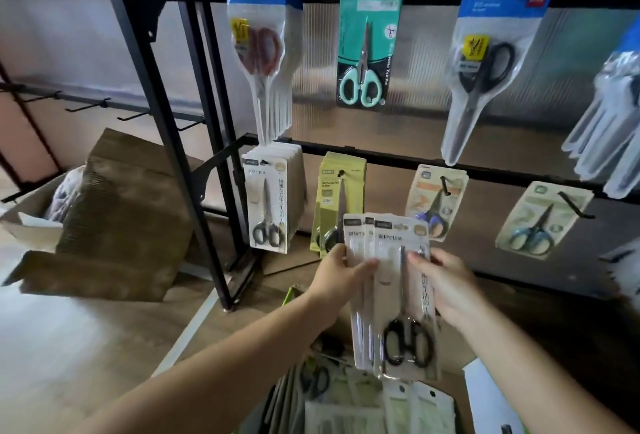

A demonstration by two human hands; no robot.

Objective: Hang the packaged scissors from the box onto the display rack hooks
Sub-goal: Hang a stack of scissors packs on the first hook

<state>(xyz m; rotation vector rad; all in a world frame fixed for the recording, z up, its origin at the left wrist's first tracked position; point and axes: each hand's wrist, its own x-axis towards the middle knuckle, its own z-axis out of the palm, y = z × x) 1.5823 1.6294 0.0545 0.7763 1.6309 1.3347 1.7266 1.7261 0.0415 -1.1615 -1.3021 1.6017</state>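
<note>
Both my hands hold a small fanned stack of white-carded scissor packs [394,281] with black handles, in front of the lower rail of the display rack [381,156]. My left hand [341,272] grips the stack's left edge, thumb across the front. My right hand [445,283] holds the right edge of the front pack. Below them lies the open box [363,409] with more packaged scissors. Matching white packs [268,201] hang on the lower-left hook.
Other scissor packs hang on the rack: red-handled [263,52], teal [367,45], black [485,66], yellow-green carded [337,198], blue [434,201] and light blue [540,222]. A brown cardboard box [114,219] stands on the floor at left. Bare hooks [100,104] line the left rack.
</note>
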